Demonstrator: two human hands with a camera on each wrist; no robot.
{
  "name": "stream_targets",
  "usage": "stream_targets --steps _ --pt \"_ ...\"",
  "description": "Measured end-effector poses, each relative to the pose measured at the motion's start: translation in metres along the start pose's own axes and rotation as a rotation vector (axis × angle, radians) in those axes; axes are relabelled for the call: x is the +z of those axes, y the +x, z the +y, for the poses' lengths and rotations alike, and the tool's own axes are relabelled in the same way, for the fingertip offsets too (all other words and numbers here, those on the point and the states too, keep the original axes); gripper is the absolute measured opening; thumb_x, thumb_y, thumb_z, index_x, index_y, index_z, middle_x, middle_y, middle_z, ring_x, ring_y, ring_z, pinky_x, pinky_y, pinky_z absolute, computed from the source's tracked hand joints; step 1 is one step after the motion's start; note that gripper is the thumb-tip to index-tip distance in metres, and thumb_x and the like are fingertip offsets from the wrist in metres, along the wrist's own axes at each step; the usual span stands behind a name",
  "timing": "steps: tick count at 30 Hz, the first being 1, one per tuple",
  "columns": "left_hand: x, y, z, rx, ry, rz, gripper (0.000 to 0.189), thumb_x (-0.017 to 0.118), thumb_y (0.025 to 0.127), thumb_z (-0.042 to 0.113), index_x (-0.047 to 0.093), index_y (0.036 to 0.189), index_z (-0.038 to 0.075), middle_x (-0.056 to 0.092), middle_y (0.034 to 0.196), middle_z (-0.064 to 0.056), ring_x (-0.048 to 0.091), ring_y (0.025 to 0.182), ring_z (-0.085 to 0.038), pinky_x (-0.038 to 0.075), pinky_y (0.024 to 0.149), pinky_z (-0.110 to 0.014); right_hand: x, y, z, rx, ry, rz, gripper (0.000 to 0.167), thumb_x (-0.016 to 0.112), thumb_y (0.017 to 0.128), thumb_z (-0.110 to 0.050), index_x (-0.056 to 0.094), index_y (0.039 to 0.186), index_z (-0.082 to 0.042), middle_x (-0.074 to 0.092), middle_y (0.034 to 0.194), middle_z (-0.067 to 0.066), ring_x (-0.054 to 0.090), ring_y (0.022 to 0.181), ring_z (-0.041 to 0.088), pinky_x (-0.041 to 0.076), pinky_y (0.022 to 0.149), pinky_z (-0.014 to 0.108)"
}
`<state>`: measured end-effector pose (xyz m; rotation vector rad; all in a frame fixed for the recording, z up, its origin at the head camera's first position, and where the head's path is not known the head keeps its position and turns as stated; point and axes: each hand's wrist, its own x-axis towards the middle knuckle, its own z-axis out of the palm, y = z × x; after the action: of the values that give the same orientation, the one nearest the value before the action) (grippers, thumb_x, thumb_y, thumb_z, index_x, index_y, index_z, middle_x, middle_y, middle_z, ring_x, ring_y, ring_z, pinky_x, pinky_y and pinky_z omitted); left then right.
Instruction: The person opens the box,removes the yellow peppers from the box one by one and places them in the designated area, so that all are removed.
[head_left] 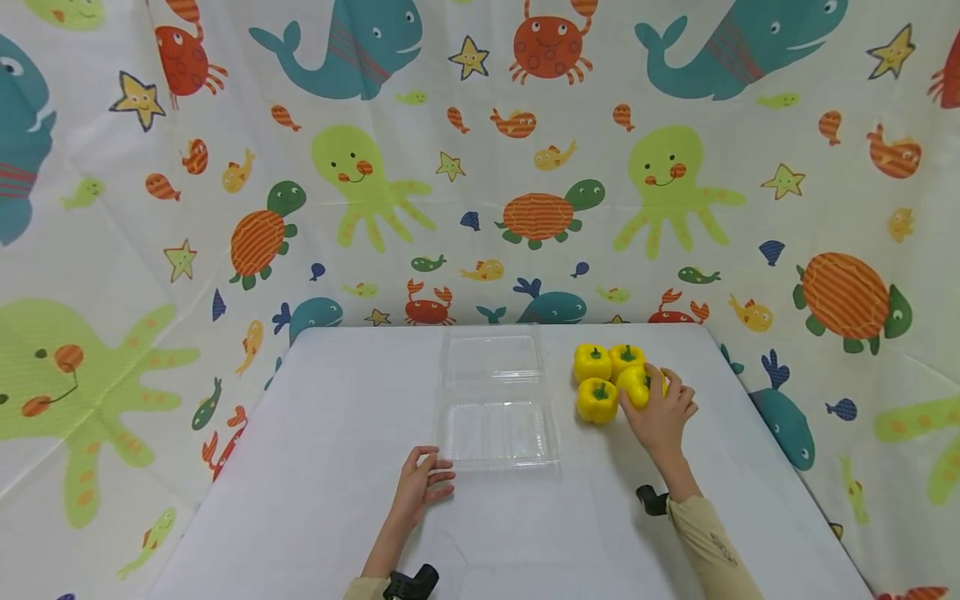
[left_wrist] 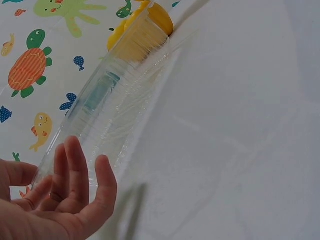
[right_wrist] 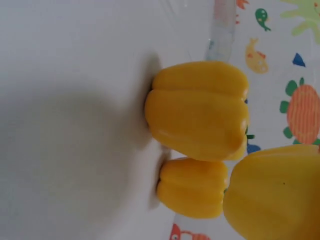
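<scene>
My right hand [head_left: 662, 417] grips a yellow bell pepper [head_left: 634, 385] at the right of the table, fingers and thumb around its sides. In the right wrist view this held pepper [right_wrist: 272, 195] appears raised off the table. Several more yellow peppers stand close beside it, among them a front one [head_left: 597, 402] and a back one [head_left: 592, 363]. A clear plastic clamshell container [head_left: 498, 462] lies with its lid folded back. By its near left corner is my left hand [head_left: 422, 487], fingers loosely bent and apart; whether it touches the rim, I cannot tell.
The white table [head_left: 337, 400] runs back to a hanging curtain [head_left: 465, 125] printed with sea animals. The container's lid [head_left: 491, 354] lies flat towards the back edge. Each wrist wears a black camera, such as the left one [head_left: 411, 582].
</scene>
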<state>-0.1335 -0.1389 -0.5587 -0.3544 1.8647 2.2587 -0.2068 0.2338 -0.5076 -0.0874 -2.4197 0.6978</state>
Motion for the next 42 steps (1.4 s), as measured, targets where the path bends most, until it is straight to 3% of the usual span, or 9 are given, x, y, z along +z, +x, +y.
stream_targets --steps 6,17,27,34,42 --pt "0.001 -0.005 0.006 -0.009 0.002 -0.008 0.034 0.036 0.097 0.019 0.029 0.121 -0.004 0.062 0.083 -0.001 0.063 0.073 -0.011 0.055 0.066 -0.035 0.006 0.006 0.005 0.075 -0.027 -0.061 0.058 0.06 0.08 -0.034 0.038 0.128 -0.008 0.033 0.124 0.027 0.027 0.102 0.044 0.019 0.075 0.052" --pt "0.006 -0.016 0.017 -0.006 0.007 -0.017 0.035 0.035 0.096 0.016 0.027 0.122 -0.006 0.062 0.087 -0.006 0.063 0.074 -0.011 0.055 0.069 -0.036 0.017 0.014 0.017 0.095 -0.037 -0.063 0.055 0.058 0.082 -0.037 0.04 0.126 -0.011 0.033 0.12 0.029 0.026 0.102 0.046 0.018 0.073 0.052" --pt "0.005 -0.017 0.017 -0.005 0.003 -0.021 0.035 0.035 0.096 0.016 0.028 0.122 -0.006 0.063 0.087 -0.005 0.063 0.074 -0.011 0.055 0.068 -0.035 0.027 0.018 0.024 0.131 -0.105 -0.138 0.057 0.055 0.083 -0.042 0.036 0.127 -0.01 0.032 0.119 0.031 0.028 0.102 0.048 0.021 0.075 0.054" --pt "0.005 -0.016 0.017 -0.002 0.01 -0.011 0.034 0.035 0.096 0.016 0.028 0.121 -0.006 0.062 0.092 -0.012 0.063 0.075 -0.013 0.055 0.068 -0.036 0.03 0.019 0.023 0.148 -0.147 -0.206 0.062 0.053 0.083 -0.047 0.034 0.128 -0.009 0.03 0.119 0.033 0.027 0.104 0.05 0.021 0.079 0.058" --pt "0.0 -0.004 0.005 -0.006 0.001 0.0 0.035 0.037 0.096 0.02 0.03 0.121 -0.004 0.063 0.094 -0.013 0.063 0.074 -0.013 0.055 0.066 -0.035 0.033 0.021 0.025 0.16 -0.173 -0.27 0.061 0.05 0.085 -0.046 0.033 0.129 -0.007 0.031 0.121 0.034 0.028 0.106 0.052 0.021 0.082 0.06"
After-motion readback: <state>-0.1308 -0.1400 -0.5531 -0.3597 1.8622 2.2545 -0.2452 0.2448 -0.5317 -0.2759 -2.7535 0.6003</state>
